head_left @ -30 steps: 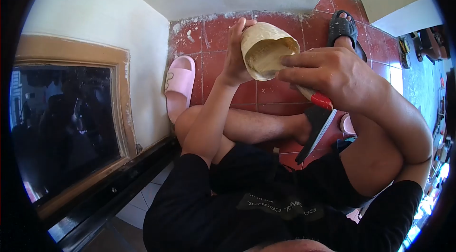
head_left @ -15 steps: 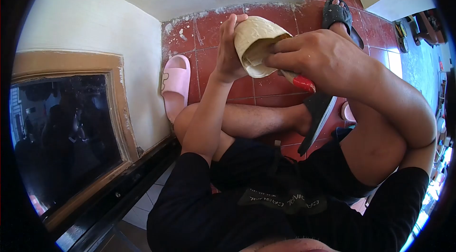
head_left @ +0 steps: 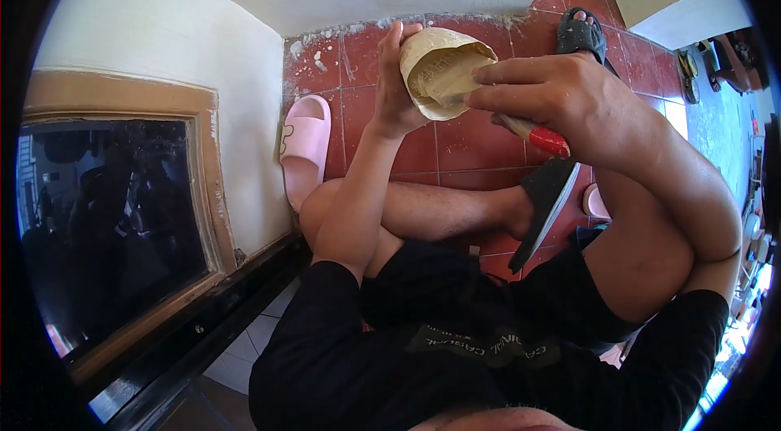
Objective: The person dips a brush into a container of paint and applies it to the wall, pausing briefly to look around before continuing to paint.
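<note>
My left hand (head_left: 394, 93) wraps around a cream-coloured, putty-smeared bowl (head_left: 416, 47) from its left side. The bowl is tilted, its opening towards my right hand, with pale paste (head_left: 439, 65) coating the inside. My right hand (head_left: 569, 97) is closed, its fingertips at the bowl's right rim. Between those fingers is a flat paste-covered scraper (head_left: 452, 91) reaching into the bowl. Tucked under the same hand is a red-handled tool (head_left: 549, 141), perhaps a putty knife; its far end is partly hidden by the fingers.
A pink slipper (head_left: 305, 142) lies by the wall on red floor tiles (head_left: 468, 142) spotted with white. Left, a wood-framed dark pane (head_left: 114, 219) sits low in the wall. My legs and dark sandals (head_left: 547, 207) are below the bowl. More footwear (head_left: 690, 77) stands at the right.
My right hand has drawn back to the right, out of the bowl's mouth, with the red-handled tool. The bowl has tipped so that more of its inside shows.
</note>
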{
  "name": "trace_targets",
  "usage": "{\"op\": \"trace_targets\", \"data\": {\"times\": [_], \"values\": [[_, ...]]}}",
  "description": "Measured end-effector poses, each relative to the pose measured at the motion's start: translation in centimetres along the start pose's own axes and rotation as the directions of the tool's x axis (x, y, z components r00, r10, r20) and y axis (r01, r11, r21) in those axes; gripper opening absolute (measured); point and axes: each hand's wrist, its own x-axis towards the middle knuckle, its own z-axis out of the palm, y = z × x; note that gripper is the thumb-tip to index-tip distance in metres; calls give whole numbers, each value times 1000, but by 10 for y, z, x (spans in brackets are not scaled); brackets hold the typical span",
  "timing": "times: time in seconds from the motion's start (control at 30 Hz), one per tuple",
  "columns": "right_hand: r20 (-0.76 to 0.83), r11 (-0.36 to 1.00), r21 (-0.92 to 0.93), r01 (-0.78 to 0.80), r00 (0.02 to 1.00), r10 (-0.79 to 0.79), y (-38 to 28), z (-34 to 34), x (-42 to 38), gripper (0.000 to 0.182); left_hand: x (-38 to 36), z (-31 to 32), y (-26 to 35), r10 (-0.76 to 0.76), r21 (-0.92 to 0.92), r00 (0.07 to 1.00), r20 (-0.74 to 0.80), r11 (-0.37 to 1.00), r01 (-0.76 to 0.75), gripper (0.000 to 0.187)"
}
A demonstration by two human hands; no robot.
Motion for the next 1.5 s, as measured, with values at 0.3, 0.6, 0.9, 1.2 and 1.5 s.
{"op": "trace_targets", "data": {"times": [0.3, 0.6, 0.9, 1.2, 1.5], "values": [[2, 999, 25, -33, 999, 33, 2, 0, 0, 39, 6, 2, 8, -5, -197, 999, 42, 980, 13, 130], [-77, 996, 89, 5, 997, 2, 3, 1, 2, 27, 6, 0, 6, 6, -157, 999, 44, 988, 1, 128], [-113, 971, 237, -15, 993, 43, 8, 0, 5, 26, 7, 0, 4, -15, -151, 999, 41, 988, 21, 125], [-47, 798, 499, -339, 908, 415, 17, -6, 3, 26, 14, -3, 13, 30, -50, 998, 57, 998, -27, 122], [-50, 777, 544, -317, 912, 407, 16, -6, 2, 24, 9, -3, 7, 30, -39, 998, 48, 999, -28, 119]]}}
